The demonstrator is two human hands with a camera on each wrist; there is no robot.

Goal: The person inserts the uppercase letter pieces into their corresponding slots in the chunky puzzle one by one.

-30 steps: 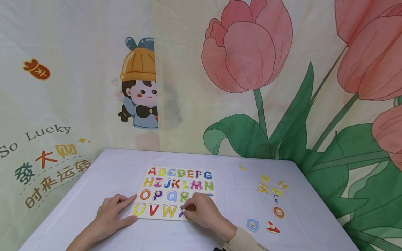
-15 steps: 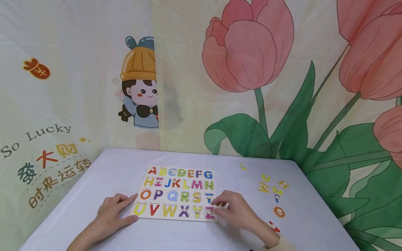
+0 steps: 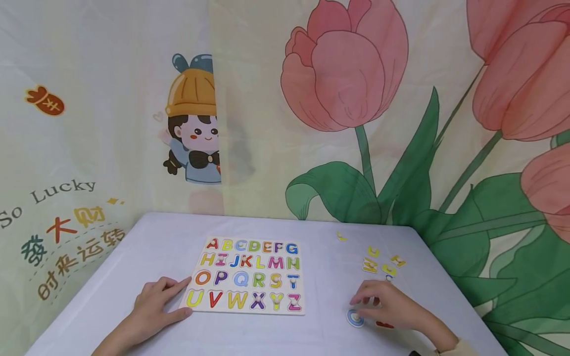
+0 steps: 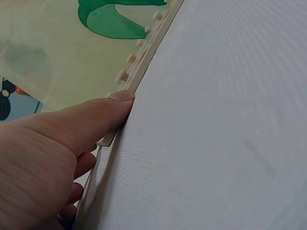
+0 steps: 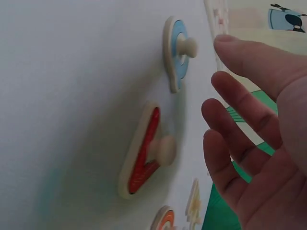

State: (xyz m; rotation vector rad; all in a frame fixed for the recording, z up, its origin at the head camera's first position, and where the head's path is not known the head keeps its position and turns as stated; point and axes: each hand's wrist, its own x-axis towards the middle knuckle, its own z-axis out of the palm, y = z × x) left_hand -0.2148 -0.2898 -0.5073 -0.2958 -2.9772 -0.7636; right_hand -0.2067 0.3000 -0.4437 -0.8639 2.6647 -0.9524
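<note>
A letter puzzle board (image 3: 230,279) lies at the middle left of the table in the head view. My left hand (image 3: 153,306) touches its left edge with the index finger and its near corner with the thumb. The left wrist view shows that thumb (image 4: 115,108) on the board's rim. To the right, my right hand (image 3: 394,304) hovers beside a blue letter Q piece (image 3: 352,321), fingers apart and gripping nothing. In the right wrist view, the Q piece (image 5: 176,72) has a round knob and lies just off the thumb tip. A red letter piece (image 5: 144,158) lies nearby.
An orange O piece (image 5: 165,218) shows partly in the right wrist view. Several yellow letter pieces lie at the far right, among them a U (image 3: 373,252) and an H (image 3: 398,260). A yellow piece (image 3: 341,237) lies nearer the back edge. Behind hangs a printed curtain (image 3: 254,148).
My right hand has moved right, from the X on the board, past its right edge, to the Q piece. X, Y and Z are now uncovered. My left hand has stayed at the board.
</note>
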